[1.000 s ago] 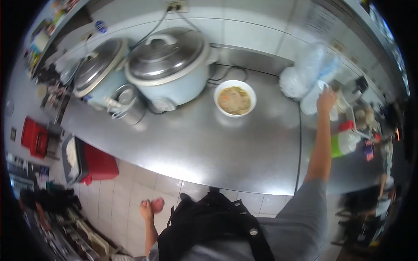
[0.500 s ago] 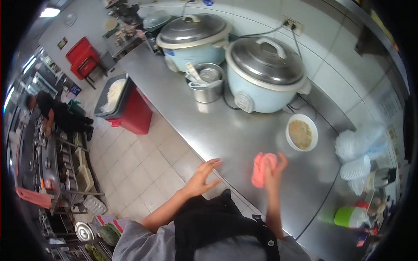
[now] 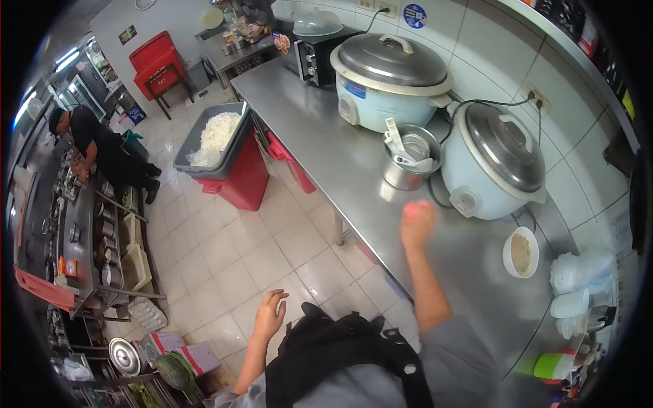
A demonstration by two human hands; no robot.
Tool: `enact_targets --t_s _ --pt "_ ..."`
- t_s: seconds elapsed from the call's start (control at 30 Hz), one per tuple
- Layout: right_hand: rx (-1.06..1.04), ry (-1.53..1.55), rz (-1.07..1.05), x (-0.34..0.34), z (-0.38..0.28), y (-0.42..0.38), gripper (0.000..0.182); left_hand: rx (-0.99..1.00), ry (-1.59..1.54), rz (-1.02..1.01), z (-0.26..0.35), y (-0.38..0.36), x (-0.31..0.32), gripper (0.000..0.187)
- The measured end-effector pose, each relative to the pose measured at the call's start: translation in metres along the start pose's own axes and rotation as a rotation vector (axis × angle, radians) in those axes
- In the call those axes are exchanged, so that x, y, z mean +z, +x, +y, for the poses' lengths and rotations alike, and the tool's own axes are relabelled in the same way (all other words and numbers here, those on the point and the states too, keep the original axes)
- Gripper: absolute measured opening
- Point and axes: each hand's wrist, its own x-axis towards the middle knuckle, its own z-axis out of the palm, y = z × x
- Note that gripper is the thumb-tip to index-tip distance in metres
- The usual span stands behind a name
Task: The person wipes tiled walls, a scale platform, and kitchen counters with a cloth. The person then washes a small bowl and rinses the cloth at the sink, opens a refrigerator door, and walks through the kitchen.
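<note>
My right hand (image 3: 417, 228), blurred by motion, is closed around a pink cloth (image 3: 416, 209) just over the steel counter (image 3: 371, 197). Most of the cloth is covered by the fingers. Close beyond it stands a steel pot (image 3: 404, 178) holding white-handled utensils and smaller metal containers. My left hand (image 3: 270, 314) hangs over the tiled floor, away from the counter, with its fingers stretched and nothing in it. A white bowl of brownish food (image 3: 522, 252) sits on the counter to the right.
Two large rice cookers (image 3: 391, 85) (image 3: 500, 160) line the wall. A red bin with a grey rim (image 3: 235, 187) stands left of the counter. Plastic cups and bags (image 3: 570, 303) lie at far right. A co-worker (image 3: 112, 146) in black bends over the left-hand worktop.
My right hand has moved with the pink cloth farther along the counter towards the steel pot. My left hand has drawn back from the counter's edge. The view has turned left.
</note>
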Motion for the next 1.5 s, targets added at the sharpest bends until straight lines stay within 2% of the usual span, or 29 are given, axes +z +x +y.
enact_targets --t_s 0.07,0.13,0.17,0.23,0.27,0.33,0.4,0.43,0.5,0.53,0.6,0.67,0.77,0.9,0.97,1.07,1.1,1.17,1.23,1.3,1.33,1.4,1.43,1.5 --pt "-0.040 -0.039 -0.062 0.038 -0.072 0.004 0.039 -0.043 -0.041 0.001 -0.030 0.002 -0.014 0.019" --pt "0.012 0.070 -0.433 0.030 -0.136 -0.014 0.031 -0.127 -0.034 -0.003 -0.071 0.001 -0.027 0.019" --pt "0.020 0.065 -0.425 0.026 -0.143 -0.021 0.031 -0.116 -0.036 -0.008 -0.087 -0.003 -0.036 0.019" --pt "-0.162 0.473 -0.621 0.016 -0.151 -0.033 0.024 -0.175 0.174 -0.163 -0.116 -0.006 -0.053 0.020" --pt "-0.152 0.463 -0.609 0.008 -0.149 -0.030 0.024 -0.159 0.171 -0.170 -0.130 -0.006 -0.059 0.019" --pt "-0.020 0.824 -0.507 -0.025 -0.141 -0.018 0.023 -0.184 0.122 -0.180 -0.153 -0.001 -0.068 0.019" --pt "-0.043 0.266 -0.255 -0.043 -0.130 -0.017 0.039 -0.205 0.125 -0.190 -0.161 0.014 -0.076 0.019" --pt "-0.040 0.261 -0.251 -0.041 -0.127 -0.022 0.039 -0.239 0.133 -0.190 -0.165 0.022 -0.080 0.019" --pt "0.143 -0.131 -0.341 -0.026 -0.124 -0.032 0.059 -0.218 0.107 -0.168 -0.177 0.039 -0.079 0.019" --pt "0.140 -0.132 -0.341 -0.003 -0.127 -0.030 0.059 -0.200 0.082 -0.139 -0.182 0.050 -0.076 0.018" --pt "0.022 -0.036 -0.144 0.052 -0.148 -0.027 0.070 -0.158 0.053 -0.123 -0.188 0.077 -0.070 0.018" --pt "-0.063 -0.010 -0.207 0.093 -0.186 -0.002 0.072 -0.105 0.016 -0.129 -0.181 0.105 -0.071 0.018" --pt "-0.047 0.087 -0.260 0.164 -0.226 0.055 0.073 -0.090 -0.015 -0.161 -0.176 0.154 -0.067 0.019" --pt "0.033 -0.023 -0.286 0.261 -0.284 0.138 0.074 -0.122 -0.022 -0.115 -0.183 0.211 -0.073 0.020" --pt "0.044 -0.032 -0.265 0.299 -0.304 0.175 0.074 -0.185 -0.016 -0.184 -0.188 0.238 -0.077 0.020" --pt "-0.121 0.113 -0.425 0.344 -0.323 0.213 0.073 -0.181 -0.001 -0.190 -0.198 0.277 -0.086 0.020" --pt "-0.192 0.097 -0.571 0.347 -0.334 0.228 0.068 -0.161 0.002 -0.199 -0.206 0.293 -0.088 0.020" --pt "-0.209 0.054 -0.693 0.316 -0.340 0.276 0.063 -0.168 -0.011 -0.183 -0.221 0.316 -0.096 0.021" --pt "-0.363 0.395 -0.785 0.229 -0.351 0.349 0.043 -0.219 -0.049 -0.145 -0.243 0.324 -0.102 0.022" --pt "-0.168 0.366 -0.337 0.145 -0.347 0.419 0.026 -0.343 -0.007 -0.112 -0.264 0.322 -0.108 0.021" --pt "-0.224 0.281 -0.149 0.119 -0.322 0.461 0.022 -0.350 0.083 -0.129 -0.272 0.319 -0.110 0.020" --pt "-0.218 -0.161 0.071 0.099 -0.261 0.522 0.026 -0.367 0.156 -0.207 -0.292 0.322 -0.112 0.019" --pt "-0.089 -0.479 0.003 0.098 -0.228 0.544 0.030 -0.344 0.179 -0.228 -0.299 0.330 -0.111 0.018" --pt "0.032 -0.728 -0.325 0.093 -0.180 0.578 0.032 -0.295 0.163 -0.237 -0.305 0.358 -0.104 0.018"
